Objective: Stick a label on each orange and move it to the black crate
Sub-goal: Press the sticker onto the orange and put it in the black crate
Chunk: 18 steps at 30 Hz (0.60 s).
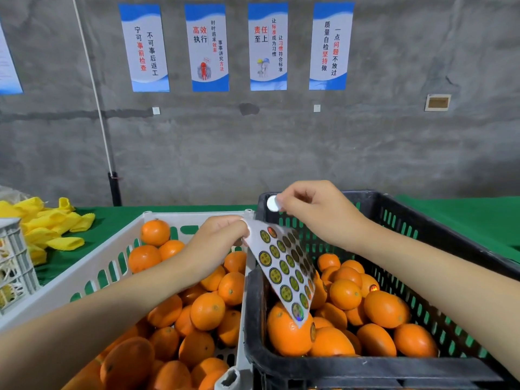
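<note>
Head view: at the far left edge a small grey crate [15, 263] is seen, cut off by the frame, so its contents cannot be told. Beside it, yellow foam nets [53, 229] are piled on the green worktop [118, 218].

Next a white crate [70, 280] is filled with oranges [207, 311], heaped highest toward the near side. Above its far right corner the left hand [216, 240] is held, its fingers pinched on the top corner of a label sheet [284, 274]. The sheet is hung downward across the touching walls of the two crates. Its lower end is seen in front of a large orange, though contact cannot be judged.

A single round label [272, 204], white back toward the camera, is gripped between the thumb and fingers of the right hand [315, 212]. It is held above the far left corner of the black crate [365, 365], apart from the sheet.

Inside the black crate a heap of oranges [385, 308] is contained. A sticker is visible on one orange near the right wall. Open wall is shown between the fruit and the rim. Beyond the right rim, bare green worktop is seen.
</note>
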Motion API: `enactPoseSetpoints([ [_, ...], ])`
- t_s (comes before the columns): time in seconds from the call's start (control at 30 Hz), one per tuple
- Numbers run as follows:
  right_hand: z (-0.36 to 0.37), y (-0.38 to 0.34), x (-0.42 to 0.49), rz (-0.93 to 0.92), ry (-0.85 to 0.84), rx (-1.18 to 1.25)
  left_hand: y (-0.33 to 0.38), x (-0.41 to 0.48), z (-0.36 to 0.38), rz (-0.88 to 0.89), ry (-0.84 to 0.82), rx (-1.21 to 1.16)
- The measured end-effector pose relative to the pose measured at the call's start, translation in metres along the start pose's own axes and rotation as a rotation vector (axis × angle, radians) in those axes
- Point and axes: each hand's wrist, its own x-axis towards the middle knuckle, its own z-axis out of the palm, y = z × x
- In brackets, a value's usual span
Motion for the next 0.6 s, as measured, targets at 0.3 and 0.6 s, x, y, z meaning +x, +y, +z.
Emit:
enactPoseSetpoints([
  [0.3,0.011,-0.01,-0.009,0.011,-0.047,-0.131,-0.011,0.012,0.0,-0.024,-0.154,-0.111],
  [0.6,0.011,-0.007,-0.004,0.035,-0.047,-0.166,0.006,0.015,0.009,-0.147,-0.065,-0.363],
])
